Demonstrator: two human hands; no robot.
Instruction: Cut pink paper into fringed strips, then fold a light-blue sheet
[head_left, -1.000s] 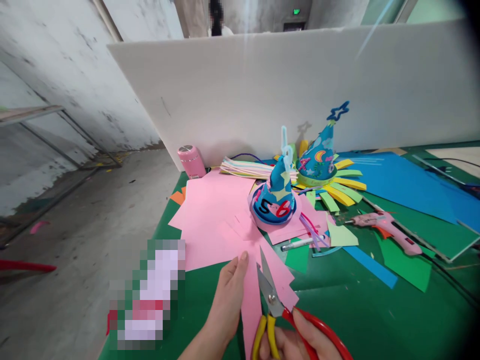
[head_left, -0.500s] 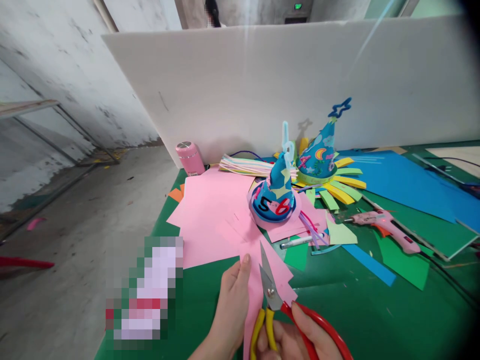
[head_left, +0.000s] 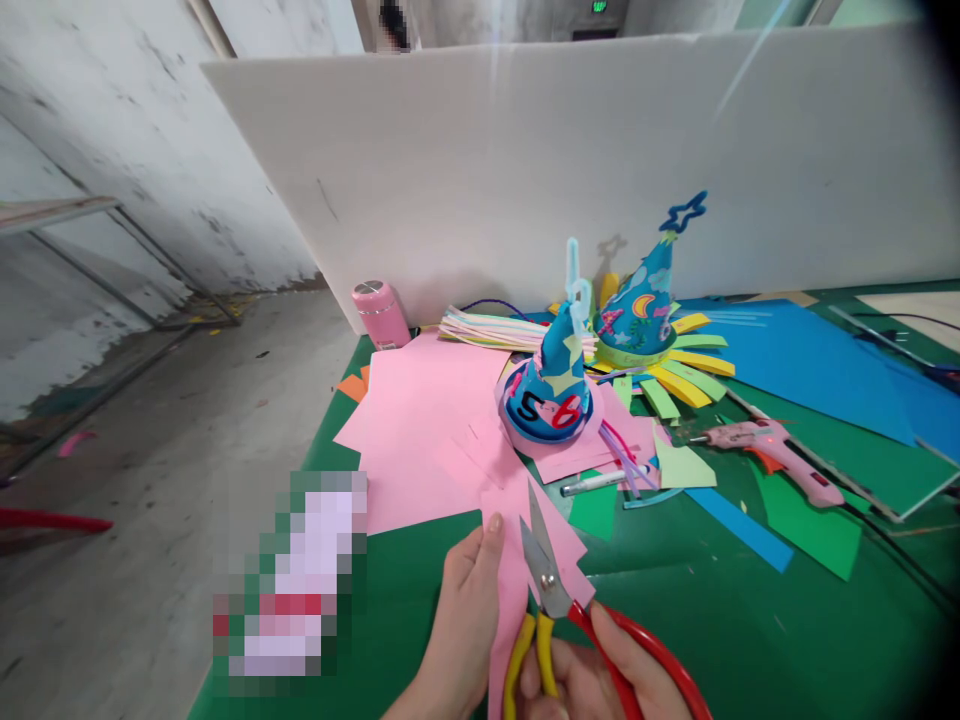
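My left hand point(head_left: 466, 610) is closed on a narrow piece of pink paper point(head_left: 511, 585), its thumb lying on top. In my right hand point(head_left: 634, 652) is a pair of scissors point(head_left: 552, 588) with one red and one yellow handle loop. Their blades stand slightly apart, pointing away from me over the pink paper, just right of my left thumb. Beyond the blades stands a small blue cone hat point(head_left: 559, 385) with the digits 5 and 6 and a pale blue pipe-cleaner top. A large pink sheet point(head_left: 427, 430) lies to its left.
A second blue cone hat point(head_left: 641, 305) with yellow and green strips stands behind. On the right lie a pink glue gun point(head_left: 776, 455) with its cord and blue sheets point(head_left: 802, 360). A marker point(head_left: 600, 482) and a pink flask point(head_left: 380, 315) also rest on the green table. A white board point(head_left: 525, 180) rises behind.
The scissors and my right hand have shifted slightly to the right and toward me. My left hand keeps its hold on the pink paper.
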